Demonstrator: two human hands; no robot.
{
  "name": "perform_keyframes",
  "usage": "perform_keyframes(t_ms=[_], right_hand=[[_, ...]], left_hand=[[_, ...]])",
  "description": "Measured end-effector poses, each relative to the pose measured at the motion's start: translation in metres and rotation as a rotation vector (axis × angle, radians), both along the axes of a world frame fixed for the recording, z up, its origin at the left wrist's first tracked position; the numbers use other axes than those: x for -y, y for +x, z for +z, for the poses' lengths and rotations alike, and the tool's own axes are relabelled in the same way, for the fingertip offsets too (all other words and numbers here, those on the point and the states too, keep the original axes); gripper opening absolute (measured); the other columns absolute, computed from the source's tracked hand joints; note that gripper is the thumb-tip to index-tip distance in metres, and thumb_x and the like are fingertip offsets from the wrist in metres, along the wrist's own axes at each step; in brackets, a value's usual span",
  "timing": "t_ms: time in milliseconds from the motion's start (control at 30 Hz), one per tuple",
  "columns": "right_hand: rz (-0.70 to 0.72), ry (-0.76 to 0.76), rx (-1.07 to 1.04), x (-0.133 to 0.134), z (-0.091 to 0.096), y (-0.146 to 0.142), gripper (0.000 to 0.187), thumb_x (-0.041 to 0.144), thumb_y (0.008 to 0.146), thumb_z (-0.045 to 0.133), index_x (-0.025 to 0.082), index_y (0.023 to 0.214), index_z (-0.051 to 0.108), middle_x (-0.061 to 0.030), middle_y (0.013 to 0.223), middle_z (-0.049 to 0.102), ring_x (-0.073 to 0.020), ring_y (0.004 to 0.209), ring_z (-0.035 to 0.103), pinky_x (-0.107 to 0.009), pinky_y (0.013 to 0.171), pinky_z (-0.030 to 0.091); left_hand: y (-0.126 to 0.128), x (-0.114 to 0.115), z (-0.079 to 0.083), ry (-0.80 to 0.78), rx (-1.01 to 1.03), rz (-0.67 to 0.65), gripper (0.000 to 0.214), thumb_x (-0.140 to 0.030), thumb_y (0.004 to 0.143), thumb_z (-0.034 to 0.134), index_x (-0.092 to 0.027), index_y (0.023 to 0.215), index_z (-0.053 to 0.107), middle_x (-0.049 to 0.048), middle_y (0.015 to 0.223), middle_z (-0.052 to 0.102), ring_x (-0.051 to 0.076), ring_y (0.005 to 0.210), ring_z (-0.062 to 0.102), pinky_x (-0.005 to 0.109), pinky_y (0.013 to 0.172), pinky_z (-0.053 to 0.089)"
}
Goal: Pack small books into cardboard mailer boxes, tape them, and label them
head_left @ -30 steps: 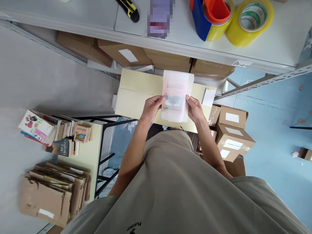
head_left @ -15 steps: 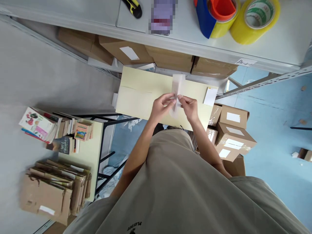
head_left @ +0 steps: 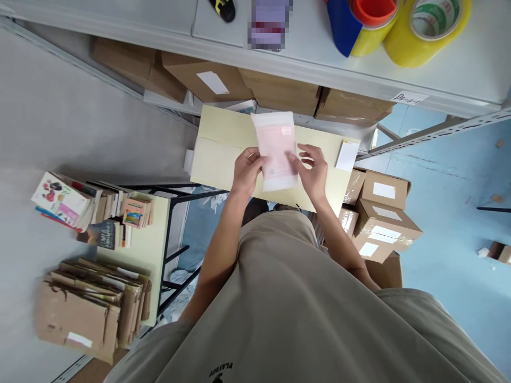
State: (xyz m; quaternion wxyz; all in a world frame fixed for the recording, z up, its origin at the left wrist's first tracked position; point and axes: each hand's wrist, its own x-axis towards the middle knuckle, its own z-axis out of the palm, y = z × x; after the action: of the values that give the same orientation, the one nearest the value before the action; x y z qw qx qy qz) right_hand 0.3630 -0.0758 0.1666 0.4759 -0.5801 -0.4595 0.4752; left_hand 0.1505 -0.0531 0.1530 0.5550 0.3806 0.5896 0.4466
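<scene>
A flat pink packet in a translucent white wrapper (head_left: 276, 143) is held up above the cream tabletop (head_left: 217, 154), its broad face showing. The wrapper's pale ends stick out past the pink part, and a small barcode-like mark lies near the lower left corner. My left hand (head_left: 248, 169) grips the left edge, thumb on the front and the fingertips partly hidden behind. On the right edge is my right hand (head_left: 313, 170), thumb pressed to the front; its upper fingers stand apart from the packet, and the lower ones are partly hidden.
A white label pad (head_left: 346, 155) lies at the table's right end. The shelf above bears tape rolls (head_left: 427, 32), a tape dispenser (head_left: 347, 26) and a cutter (head_left: 224, 9). Cartons (head_left: 385, 213) are stacked at right; books (head_left: 59, 199) and flattened cardboard (head_left: 75, 314) stand at left.
The packet has turned from nearly edge-on to face-on, showing its pink side. My left hand has moved left, and my right hand's upper fingers have spread outward.
</scene>
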Motion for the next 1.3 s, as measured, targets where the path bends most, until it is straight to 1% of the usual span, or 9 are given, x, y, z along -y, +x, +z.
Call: perform_keyframes(t_ms=[100, 200, 400, 600, 700, 800, 967, 1133, 1300], right_hand=[[0.028, -0.058, -0.071, -0.004, -0.01, 0.005, 0.062, 0.07, 0.095, 0.09, 0.032, 0.143, 0.082, -0.0095, 0.136, 0.083, -0.0308, 0.127, 0.078, -0.051, 0.111, 0.07], [0.088, -0.095, -0.155, -0.006, -0.017, -0.002, 0.056, 0.071, 0.092, 0.091, 0.029, 0.129, 0.087, -0.0075, 0.119, 0.087, -0.0299, 0.117, 0.082, -0.053, 0.108, 0.072], [0.111, -0.096, -0.153, -0.008, -0.017, -0.034, 0.044, 0.064, 0.094, 0.09, 0.028, 0.12, 0.085, -0.0075, 0.114, 0.085, -0.0275, 0.11, 0.082, -0.049, 0.101, 0.073], [0.125, -0.086, -0.074, -0.018, -0.024, -0.079, 0.042, 0.068, 0.096, 0.087, 0.029, 0.107, 0.079, -0.0051, 0.111, 0.083, -0.0224, 0.099, 0.079, -0.04, 0.092, 0.07], [0.133, -0.102, -0.039, -0.026, -0.036, -0.105, 0.045, 0.072, 0.095, 0.085, 0.028, 0.107, 0.079, -0.0054, 0.113, 0.083, -0.0217, 0.097, 0.079, -0.039, 0.091, 0.07], [0.14, -0.147, -0.032, -0.035, -0.053, -0.134, 0.046, 0.073, 0.096, 0.084, 0.029, 0.109, 0.08, -0.0062, 0.116, 0.083, -0.0215, 0.096, 0.079, -0.04, 0.09, 0.07], [0.105, -0.256, -0.02, -0.056, -0.09, -0.2, 0.045, 0.068, 0.091, 0.086, 0.026, 0.105, 0.082, -0.0073, 0.111, 0.086, -0.0225, 0.091, 0.08, -0.045, 0.094, 0.072], [0.094, -0.349, 0.01, -0.094, -0.132, -0.274, 0.035, 0.055, 0.089, 0.086, 0.025, 0.107, 0.086, -0.0089, 0.118, 0.09, -0.026, 0.099, 0.085, -0.049, 0.103, 0.072], [0.079, -0.427, 0.102, -0.14, -0.172, -0.328, 0.024, 0.028, 0.096, 0.074, 0.021, 0.115, 0.086, -0.012, 0.133, 0.089, -0.0268, 0.113, 0.087, -0.047, 0.113, 0.069]], left_hand=[[-0.022, 0.003, -0.002, -0.034, 0.083, -0.021, 0.045, -0.051, 0.081, 0.092, -0.025, 0.112, 0.072, 0.0061, 0.103, 0.083, 0.026, 0.097, 0.081, 0.038, 0.079, 0.066], [-0.036, 0.008, 0.001, -0.043, 0.099, -0.007, 0.05, -0.052, 0.076, 0.096, -0.025, 0.112, 0.073, 0.0061, 0.105, 0.085, 0.025, 0.094, 0.081, 0.037, 0.077, 0.065], [-0.063, 0.013, 0.002, -0.017, 0.073, 0.04, 0.049, -0.05, 0.079, 0.098, -0.025, 0.114, 0.075, 0.0074, 0.111, 0.087, 0.026, 0.104, 0.083, 0.037, 0.084, 0.067], [-0.101, 0.011, -0.015, -0.016, 0.054, 0.091, 0.053, -0.057, 0.083, 0.097, -0.026, 0.122, 0.078, 0.0095, 0.125, 0.085, 0.027, 0.116, 0.08, 0.037, 0.092, 0.067], [-0.122, 0.004, -0.029, -0.054, 0.044, 0.102, 0.058, -0.062, 0.082, 0.097, -0.025, 0.122, 0.081, 0.0092, 0.12, 0.085, 0.027, 0.116, 0.079, 0.037, 0.094, 0.066], [-0.15, -0.007, -0.044, -0.074, -0.004, 0.105, 0.056, -0.066, 0.08, 0.096, -0.022, 0.111, 0.083, 0.009, 0.111, 0.085, 0.028, 0.115, 0.078, 0.035, 0.094, 0.063], [-0.222, -0.033, -0.072, -0.137, -0.153, 0.056, 0.047, -0.064, 0.083, 0.089, -0.02, 0.101, 0.083, 0.0071, 0.098, 0.082, 0.023, 0.091, 0.074, 0.029, 0.078, 0.057], [-0.292, -0.085, -0.116, -0.118, -0.386, 0.021, 0.019, -0.037, 0.087, 0.08, -0.021, 0.097, 0.085, 0.0076, 0.101, 0.084, 0.023, 0.083, 0.073, 0.032, 0.08, 0.054], [-0.325, -0.148, -0.166, -0.148, -0.528, -0.019, 0.007, -0.021, 0.087, 0.078, -0.02, 0.088, 0.084, 0.0071, 0.088, 0.081, 0.025, 0.083, 0.071, 0.035, 0.09, 0.052]])
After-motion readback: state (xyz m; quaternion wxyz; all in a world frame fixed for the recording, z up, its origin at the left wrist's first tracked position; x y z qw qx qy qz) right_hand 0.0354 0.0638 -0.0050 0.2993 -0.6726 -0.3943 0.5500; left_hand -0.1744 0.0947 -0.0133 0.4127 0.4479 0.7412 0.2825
